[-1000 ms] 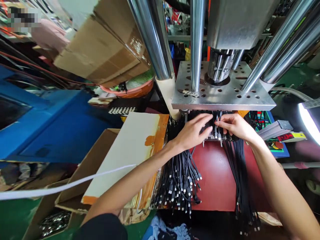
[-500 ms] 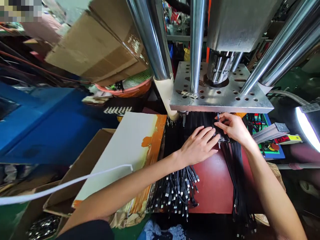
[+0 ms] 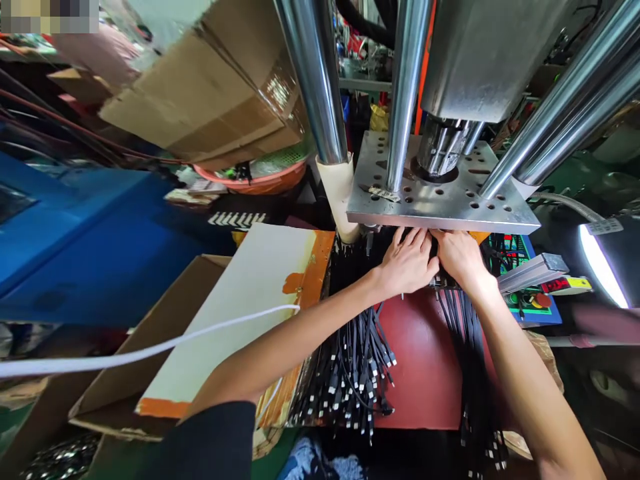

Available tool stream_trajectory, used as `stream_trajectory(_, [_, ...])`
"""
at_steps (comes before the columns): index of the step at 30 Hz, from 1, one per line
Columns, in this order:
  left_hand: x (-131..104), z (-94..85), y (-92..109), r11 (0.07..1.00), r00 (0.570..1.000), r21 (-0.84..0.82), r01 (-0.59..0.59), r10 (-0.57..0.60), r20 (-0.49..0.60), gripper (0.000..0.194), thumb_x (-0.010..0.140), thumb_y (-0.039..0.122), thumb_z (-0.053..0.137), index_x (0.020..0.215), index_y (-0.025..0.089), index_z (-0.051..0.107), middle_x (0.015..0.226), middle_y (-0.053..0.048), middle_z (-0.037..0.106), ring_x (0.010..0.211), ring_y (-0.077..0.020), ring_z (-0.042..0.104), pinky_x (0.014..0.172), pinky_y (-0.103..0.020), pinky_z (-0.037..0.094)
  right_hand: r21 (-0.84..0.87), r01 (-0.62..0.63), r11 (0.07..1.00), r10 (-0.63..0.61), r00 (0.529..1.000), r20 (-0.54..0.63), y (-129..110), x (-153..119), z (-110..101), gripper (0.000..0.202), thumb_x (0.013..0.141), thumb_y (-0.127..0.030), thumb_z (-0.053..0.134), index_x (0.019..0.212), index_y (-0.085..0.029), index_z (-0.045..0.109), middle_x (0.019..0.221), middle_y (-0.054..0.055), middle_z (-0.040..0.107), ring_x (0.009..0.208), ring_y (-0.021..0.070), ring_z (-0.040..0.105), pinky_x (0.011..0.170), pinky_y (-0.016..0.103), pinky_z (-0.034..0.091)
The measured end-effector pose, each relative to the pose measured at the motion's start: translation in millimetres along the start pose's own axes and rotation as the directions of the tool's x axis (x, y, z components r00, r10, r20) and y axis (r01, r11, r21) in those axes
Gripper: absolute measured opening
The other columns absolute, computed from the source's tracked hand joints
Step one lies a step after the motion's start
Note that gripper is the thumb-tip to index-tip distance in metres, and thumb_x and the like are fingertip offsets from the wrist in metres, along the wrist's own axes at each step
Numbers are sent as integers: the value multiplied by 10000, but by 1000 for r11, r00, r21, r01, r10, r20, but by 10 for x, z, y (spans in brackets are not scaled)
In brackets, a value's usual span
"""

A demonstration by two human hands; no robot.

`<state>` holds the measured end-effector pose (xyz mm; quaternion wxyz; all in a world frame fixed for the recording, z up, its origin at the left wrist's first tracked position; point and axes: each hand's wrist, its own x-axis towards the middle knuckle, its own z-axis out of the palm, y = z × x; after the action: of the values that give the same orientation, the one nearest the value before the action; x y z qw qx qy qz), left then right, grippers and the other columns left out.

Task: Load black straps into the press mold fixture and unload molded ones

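Both of my hands reach in under the front edge of the perforated metal plate of a press. My left hand lies palm down with its fingers apart, over dark parts below the plate. Close beside it, my right hand has its fingertips hidden beneath the plate; what they touch cannot be made out. Black cables with silver plugs spread below my left forearm on the red surface. Another bundle of black cables hangs beside my right forearm.
A white board with orange edges lies left, by an open cardboard box. Steel columns rise around the press. At right are a control panel with a red button and a bright lamp.
My left hand has moved up and forward, farther under the plate. My right hand has also gone in deeper, so its fingertips no longer show. The view has shifted slightly.
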<state>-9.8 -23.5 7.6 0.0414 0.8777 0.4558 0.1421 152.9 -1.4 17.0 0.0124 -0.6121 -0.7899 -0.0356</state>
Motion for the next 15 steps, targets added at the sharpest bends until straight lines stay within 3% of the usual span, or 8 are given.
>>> stream_trajectory(6, [360,5,-116,999,999,17,40,-40,11,456,1030,253,446,1335,-18,650,1388,-273,673,1344,-378,601,1172,-539,416,35,-31,999,33,999,-40,53,487,53,512,1009,-141,357,1436,-106,636,1284,230,737,1158,352,671,1014,517,504])
stream_trajectory(9, [508,-25,-202,999,998,0,38,-38,53,431,1038,208,415,1284,-26,680,1303,-291,713,1258,-374,670,1115,-518,480,68,-58,996,62,997,-51,66,541,-28,522,997,-135,355,1452,-56,597,1251,256,735,1123,365,671,1009,549,498])
stream_trajectory(12, [333,-116,-298,999,999,-42,-17,19,39,466,1072,257,427,1435,21,598,1472,-251,631,1371,-320,607,1193,-454,439,113,-73,991,83,993,-85,-78,105,-103,485,993,-137,375,1417,-68,598,1215,248,722,1095,360,672,944,503,525])
stream_trajectory(15, [-339,-334,-288,960,992,-274,-59,26,-121,466,1055,245,494,1478,61,568,1532,-191,597,1405,-255,576,1235,-384,405,251,-36,967,79,984,-160,-481,-828,-5,361,1042,-198,379,1291,-155,637,1148,174,707,1000,295,684,871,407,534])
